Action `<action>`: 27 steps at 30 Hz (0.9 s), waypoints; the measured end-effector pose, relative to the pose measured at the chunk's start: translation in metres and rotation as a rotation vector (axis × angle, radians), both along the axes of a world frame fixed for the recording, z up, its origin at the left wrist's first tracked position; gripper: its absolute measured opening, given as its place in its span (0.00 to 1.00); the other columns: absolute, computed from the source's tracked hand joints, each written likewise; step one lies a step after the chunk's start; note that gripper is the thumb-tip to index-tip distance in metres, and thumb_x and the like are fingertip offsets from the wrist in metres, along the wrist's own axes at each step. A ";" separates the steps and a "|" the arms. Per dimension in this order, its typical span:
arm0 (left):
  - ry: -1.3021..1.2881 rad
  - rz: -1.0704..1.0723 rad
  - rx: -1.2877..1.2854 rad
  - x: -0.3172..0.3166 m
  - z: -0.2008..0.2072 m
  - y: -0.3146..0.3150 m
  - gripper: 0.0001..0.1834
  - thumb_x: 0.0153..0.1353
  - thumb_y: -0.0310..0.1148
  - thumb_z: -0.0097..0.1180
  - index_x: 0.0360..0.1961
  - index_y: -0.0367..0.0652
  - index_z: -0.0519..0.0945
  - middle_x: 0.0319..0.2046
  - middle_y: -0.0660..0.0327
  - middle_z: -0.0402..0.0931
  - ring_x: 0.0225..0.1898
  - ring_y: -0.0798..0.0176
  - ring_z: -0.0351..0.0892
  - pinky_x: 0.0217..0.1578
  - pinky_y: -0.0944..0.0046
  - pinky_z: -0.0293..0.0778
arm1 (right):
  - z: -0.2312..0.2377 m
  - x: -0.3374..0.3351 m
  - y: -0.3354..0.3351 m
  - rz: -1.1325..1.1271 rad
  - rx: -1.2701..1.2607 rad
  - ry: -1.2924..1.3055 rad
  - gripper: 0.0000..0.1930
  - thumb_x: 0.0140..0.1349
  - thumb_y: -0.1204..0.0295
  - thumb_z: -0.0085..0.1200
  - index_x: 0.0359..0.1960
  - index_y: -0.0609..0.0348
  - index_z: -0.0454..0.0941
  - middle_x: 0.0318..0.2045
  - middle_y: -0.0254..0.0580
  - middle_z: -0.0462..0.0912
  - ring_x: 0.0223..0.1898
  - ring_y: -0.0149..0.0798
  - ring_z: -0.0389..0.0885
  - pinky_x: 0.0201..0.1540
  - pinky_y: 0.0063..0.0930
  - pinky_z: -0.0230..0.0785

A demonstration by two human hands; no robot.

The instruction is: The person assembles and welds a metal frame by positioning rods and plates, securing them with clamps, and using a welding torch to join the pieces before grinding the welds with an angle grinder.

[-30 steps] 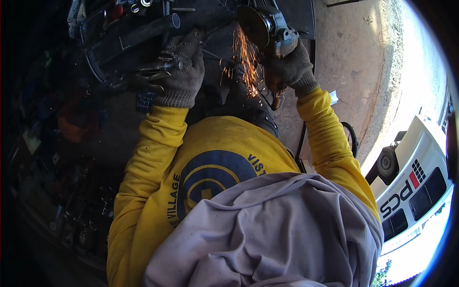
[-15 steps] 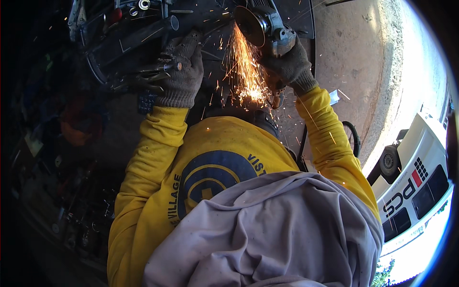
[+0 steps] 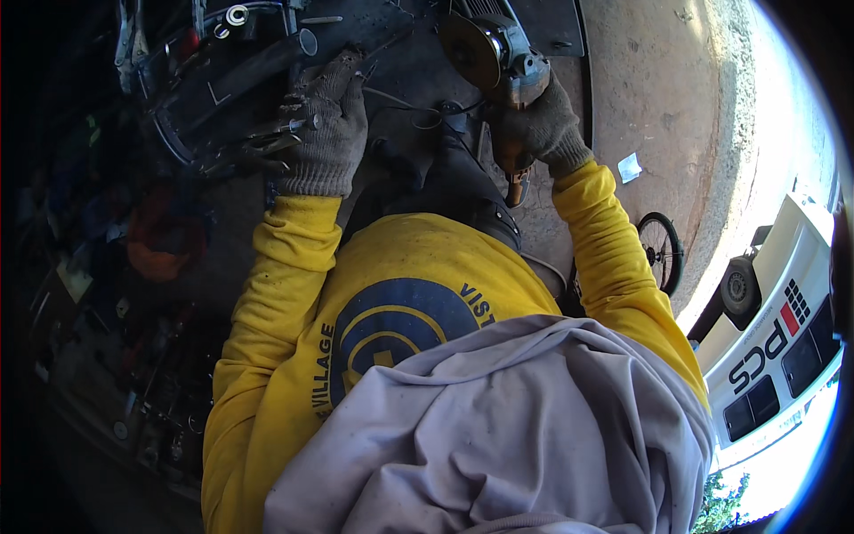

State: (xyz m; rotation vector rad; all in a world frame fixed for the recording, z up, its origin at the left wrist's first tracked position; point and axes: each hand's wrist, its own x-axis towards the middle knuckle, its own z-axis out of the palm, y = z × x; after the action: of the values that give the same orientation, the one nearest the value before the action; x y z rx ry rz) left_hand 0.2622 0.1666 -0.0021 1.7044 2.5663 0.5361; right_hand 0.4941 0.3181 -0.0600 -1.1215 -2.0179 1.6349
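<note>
Both my hands wear grey knit work gloves. My right hand is wrapped around the body of an angle grinder, whose round disc faces left over the dark metal tabletop. No sparks show around the disc. My left hand is closed at the table's near edge, with a thin dark metal piece running from its fingertips toward the grinder; its exact shape is hard to see. Against the left glove lie plier-like tool handles with a round-ended screw. Whether that hand also grips them is unclear.
A dark metal tube and several clamps crowd the table's left side. A cable loops near my legs. On the right are a paper scrap, a bicycle wheel and a white vehicle.
The spray of sparks from the grinder's disc has stopped. The thin piece's end now sits farther from the disc. The view has shifted slightly; both hands keep their grips.
</note>
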 end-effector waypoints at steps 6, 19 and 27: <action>0.026 -0.033 0.043 0.000 -0.001 0.000 0.14 0.65 0.31 0.59 0.50 0.44 0.84 0.42 0.54 0.84 0.44 0.47 0.84 0.45 0.53 0.80 | 0.018 -0.012 0.006 0.075 0.016 -0.043 0.34 0.47 0.61 0.72 0.57 0.57 0.76 0.49 0.47 0.84 0.51 0.46 0.84 0.54 0.38 0.76; 0.029 -0.013 0.061 -0.002 -0.008 -0.002 0.14 0.64 0.29 0.59 0.50 0.43 0.84 0.40 0.53 0.84 0.42 0.47 0.83 0.44 0.53 0.80 | -0.006 -0.014 0.003 0.024 -0.021 -0.021 0.39 0.41 0.59 0.74 0.58 0.59 0.73 0.50 0.49 0.83 0.51 0.48 0.83 0.55 0.40 0.76; -0.024 0.023 0.053 0.001 -0.005 -0.001 0.14 0.63 0.29 0.60 0.50 0.44 0.84 0.42 0.53 0.84 0.43 0.46 0.83 0.45 0.52 0.79 | -0.017 -0.013 0.005 -0.001 0.018 -0.048 0.40 0.44 0.56 0.74 0.58 0.59 0.72 0.51 0.48 0.82 0.52 0.48 0.83 0.57 0.41 0.75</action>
State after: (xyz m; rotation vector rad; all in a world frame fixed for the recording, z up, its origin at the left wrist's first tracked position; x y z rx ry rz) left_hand 0.2630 0.1655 -0.0067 1.6750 2.5808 0.6270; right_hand 0.4810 0.3233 -0.0769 -1.1655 -2.0573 1.6015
